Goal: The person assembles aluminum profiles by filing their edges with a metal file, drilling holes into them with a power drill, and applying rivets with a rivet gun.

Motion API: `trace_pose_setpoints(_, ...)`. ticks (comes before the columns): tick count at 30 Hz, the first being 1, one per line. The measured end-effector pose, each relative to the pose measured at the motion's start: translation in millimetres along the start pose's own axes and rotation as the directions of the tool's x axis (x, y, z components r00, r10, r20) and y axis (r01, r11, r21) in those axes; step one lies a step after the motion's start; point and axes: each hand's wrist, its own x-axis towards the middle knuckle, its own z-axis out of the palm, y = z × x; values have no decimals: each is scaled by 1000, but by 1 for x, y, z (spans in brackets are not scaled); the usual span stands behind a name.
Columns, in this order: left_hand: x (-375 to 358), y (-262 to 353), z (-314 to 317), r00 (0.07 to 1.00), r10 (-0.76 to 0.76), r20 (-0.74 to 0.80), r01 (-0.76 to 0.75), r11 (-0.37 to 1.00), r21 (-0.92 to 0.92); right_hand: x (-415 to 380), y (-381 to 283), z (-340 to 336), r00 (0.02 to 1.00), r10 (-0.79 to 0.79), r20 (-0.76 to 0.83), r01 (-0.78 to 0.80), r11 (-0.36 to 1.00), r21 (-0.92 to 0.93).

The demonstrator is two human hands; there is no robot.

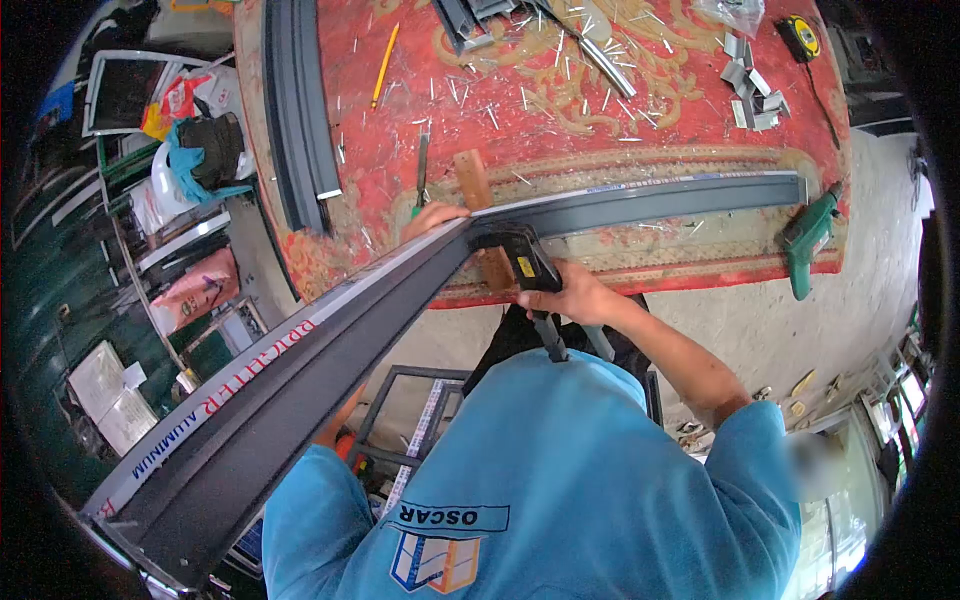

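Note:
A long grey aluminum profile with a lettered film strip slants from the lower left up to the table edge. There it meets the end of a second grey profile lying along the table, forming an angle. My left hand grips the slanting profile near this corner, its fingers partly hidden behind it. My right hand is closed around a black tool with a yellow label and bar-like legs. The tool's head rests against the inside of the corner. A wooden block lies beneath the joint.
A green drill lies at the table's right edge. Farther back are a tape measure, metal brackets, a yellow pencil and scattered slivers. More long profiles line the left side. Bags sit left of the table.

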Motion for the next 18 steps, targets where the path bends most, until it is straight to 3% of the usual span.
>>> trace_pose_setpoints(2, 3, 5, -2, 1000, 25, -15, -25, 1000, 3, -4, -12, 7, 994, -29, -103, 16, 992, -122)
trace_pose_setpoints(3, 4, 6, -2, 998, 59, -28, -59, 998, 7, 1, -6, 12, 995, -24, -97, 12, 992, -123)
trace_pose_setpoints(5, 1, -6, -1, 993, 120, -3, -120, 993, 18, 13, 10, 25, 968, -30, -249, 6, 995, -97)
trace_pose_setpoints(6, 5, -9, -3, 980, 196, 24, -197, 980, 33, 9, -5, 21, 968, -6, -250, -24, 993, -116)
trace_pose_setpoints(10, 7, 2, -1, 985, 175, 0, -175, 984, 10, 7, -2, 8, 982, 109, -156, -127, 985, -114)
trace_pose_setpoints(12, 8, 11, 5, 981, 152, -119, -151, 988, 16, 10, 20, 1, 993, -82, -85, 46, 932, -360)
trace_pose_setpoints(13, 6, 6, 5, 979, 159, -124, -158, 987, 19, 4, -6, -8, 992, -86, -88, 48, 929, -367)
trace_pose_setpoints(15, -3, -2, 2, 1000, 4, -4, -4, 1000, -3, -8, -54, -28, 936, 312, 160, -196, 844, -500)
trace_pose_setpoints(16, -2, -1, -1, 1000, 4, -3, -4, 1000, 2, -7, -34, -36, 921, 250, 297, -250, 967, -40)
trace_pose_setpoints(18, -3, 0, -3, 998, -53, 31, 56, 991, -123, 1, -15, -44, 916, 249, 313, -262, 965, -1)
